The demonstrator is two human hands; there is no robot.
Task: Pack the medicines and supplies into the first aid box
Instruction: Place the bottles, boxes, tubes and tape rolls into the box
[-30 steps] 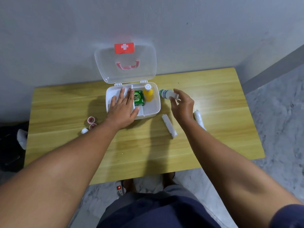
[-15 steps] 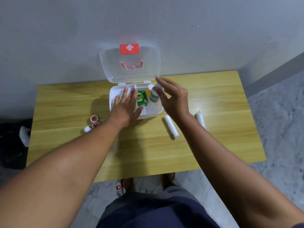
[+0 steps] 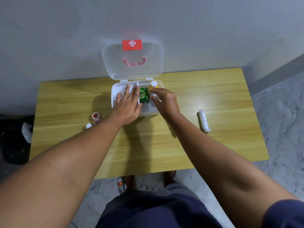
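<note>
My left hand (image 3: 127,106) lies flat, fingers spread and gripping nothing, pressed on the left side of the first aid box (image 3: 115,97). The box sits on the table (image 3: 213,99) with its lid (image 3: 113,63) up against the wall. My right hand (image 3: 165,101) reaches into the box's right side, fingertips (image 3: 152,91) curled around the small bottle (image 3: 153,103), which sits under them inside the box. Just left of the bottle lies the green packet (image 3: 144,95); behind it stands the yellow bottle (image 3: 154,84). Right of the box, well apart, lies a white roll (image 3: 204,120). Left of it, two red-rimmed tape rolls (image 3: 96,118).
</note>
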